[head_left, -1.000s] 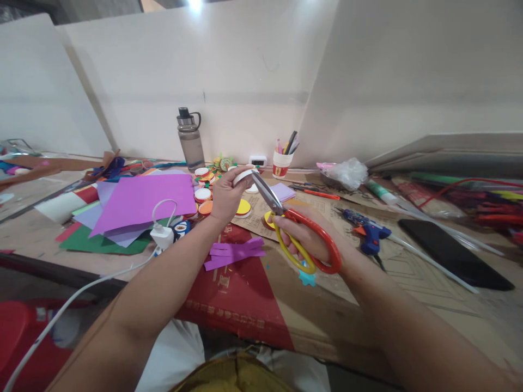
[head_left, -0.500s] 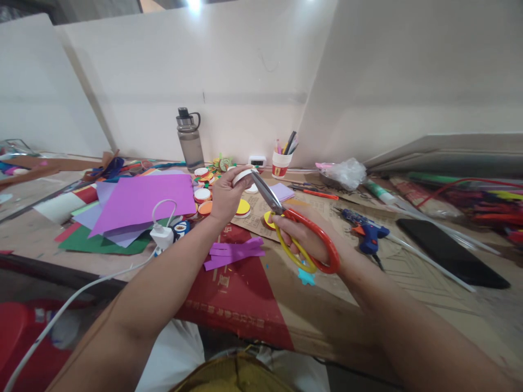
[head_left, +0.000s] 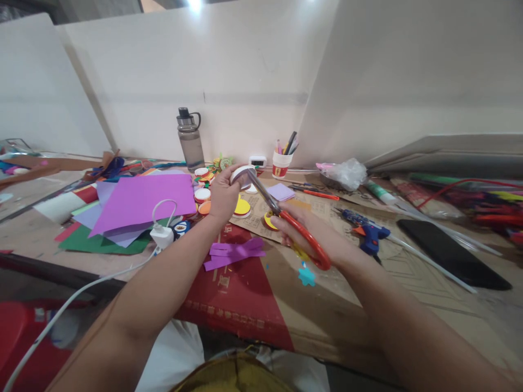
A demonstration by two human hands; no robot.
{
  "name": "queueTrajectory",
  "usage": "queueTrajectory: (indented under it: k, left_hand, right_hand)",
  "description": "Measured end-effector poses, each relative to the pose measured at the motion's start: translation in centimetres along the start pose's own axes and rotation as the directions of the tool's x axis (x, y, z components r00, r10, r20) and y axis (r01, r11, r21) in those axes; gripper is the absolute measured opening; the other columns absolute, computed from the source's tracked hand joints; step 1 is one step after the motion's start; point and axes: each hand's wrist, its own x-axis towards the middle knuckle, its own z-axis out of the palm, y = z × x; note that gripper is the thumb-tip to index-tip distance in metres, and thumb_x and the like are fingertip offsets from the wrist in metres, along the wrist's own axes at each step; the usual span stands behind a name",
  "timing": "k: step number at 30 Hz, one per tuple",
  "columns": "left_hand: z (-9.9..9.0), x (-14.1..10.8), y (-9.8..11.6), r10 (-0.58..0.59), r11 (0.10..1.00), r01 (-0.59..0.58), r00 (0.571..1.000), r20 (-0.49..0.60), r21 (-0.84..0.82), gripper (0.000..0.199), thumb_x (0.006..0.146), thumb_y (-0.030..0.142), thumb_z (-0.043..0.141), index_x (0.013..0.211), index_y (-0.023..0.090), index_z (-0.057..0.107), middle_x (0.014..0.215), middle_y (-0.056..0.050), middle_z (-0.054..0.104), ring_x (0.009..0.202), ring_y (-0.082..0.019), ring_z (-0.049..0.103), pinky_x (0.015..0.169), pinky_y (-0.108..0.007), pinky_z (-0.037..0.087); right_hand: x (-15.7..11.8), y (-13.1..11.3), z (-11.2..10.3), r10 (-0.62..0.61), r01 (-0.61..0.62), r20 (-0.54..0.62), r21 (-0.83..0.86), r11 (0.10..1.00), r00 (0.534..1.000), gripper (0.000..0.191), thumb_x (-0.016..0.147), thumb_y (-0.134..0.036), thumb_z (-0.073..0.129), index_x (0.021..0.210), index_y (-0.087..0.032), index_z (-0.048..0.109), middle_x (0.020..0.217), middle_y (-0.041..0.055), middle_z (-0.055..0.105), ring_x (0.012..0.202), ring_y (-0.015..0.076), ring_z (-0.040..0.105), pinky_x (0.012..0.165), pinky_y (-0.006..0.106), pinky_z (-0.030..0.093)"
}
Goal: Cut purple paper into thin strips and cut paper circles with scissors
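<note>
My left hand [head_left: 224,191] is closed on a white disc [head_left: 242,173], raised above the cardboard. The fingers of my right hand [head_left: 300,226] are wrapped round red-and-yellow scissors [head_left: 305,235]. The scissor blades point up and left, and their tips reach the disc's edge; whether they touch it I cannot tell. Below my left hand lie a yellow disc [head_left: 242,207] and an orange disc [head_left: 205,208]. Purple paper strips [head_left: 233,253] rest on the red part of the cardboard, and a blue paper piece [head_left: 306,276] lies under the scissor handles.
Coloured paper [head_left: 147,204] and a white plug [head_left: 162,236] are at left. Behind stand a bottle [head_left: 190,142] and a cup of pens [head_left: 281,164]. A glue gun [head_left: 368,231] and a black phone [head_left: 451,253] lie at right.
My right hand has turned the scissors, so the yellow handle is now mostly hidden behind the red one. The disc in my left hand has tilted and shows more of its face.
</note>
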Motion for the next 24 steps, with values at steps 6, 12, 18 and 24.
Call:
queueTrajectory:
  k: [6,12,18,24]
  left_hand:
    - [0.0,0.4,0.5,-0.321,0.927,0.328,0.945,0.069,-0.182,0.037,0.063,0.032,0.081,0.094,0.016,0.068,0.086,-0.004,0.072,0.067,-0.013,0.064,0.051,-0.021,0.053]
    - [0.1,0.2,1.3,-0.431,0.869,0.452,0.891,0.142,-0.200,0.042,0.055,0.029,0.084,0.091,0.014,0.068,0.073,-0.001,0.068,0.052,-0.007,0.054,0.033,-0.015,0.032]
    - [0.0,0.2,1.4,-0.418,0.870,0.451,0.889,0.186,-0.198,0.032,0.059,0.026,0.079,0.086,0.014,0.065,0.066,0.001,0.063,0.046,-0.005,0.049,0.032,-0.015,0.024]
    - [-0.1,0.4,1.2,-0.423,0.870,0.456,0.885,0.191,-0.187,0.033,0.059,0.025,0.078,0.088,0.014,0.065,0.069,-0.001,0.065,0.049,-0.006,0.052,0.032,-0.015,0.022]
  right_hand:
    - [0.6,1.5,-1.4,-0.131,0.051,-0.199,-0.364,0.930,0.971,0.031,0.090,-0.033,0.054,0.114,-0.019,0.068,0.103,0.0097,0.074,0.091,0.0257,0.068,0.079,0.036,0.051]
    - [1.3,3.7,-3.7,-0.100,-0.128,-0.281,-0.688,0.714,0.955,0.044,0.087,-0.020,0.050,0.128,-0.020,0.066,0.115,0.0135,0.073,0.104,0.0299,0.068,0.084,0.037,0.052]
    - [1.1,3.4,-3.7,-0.049,-0.172,-0.242,-0.805,0.567,0.969,0.043,0.090,-0.031,0.051,0.131,-0.026,0.064,0.121,0.0110,0.071,0.104,0.0312,0.069,0.079,0.039,0.052]
    - [1.1,3.1,-3.5,-0.037,-0.172,-0.230,-0.816,0.552,0.973,0.043,0.091,-0.032,0.049,0.131,-0.026,0.064,0.122,0.0104,0.071,0.104,0.0312,0.068,0.077,0.039,0.052]
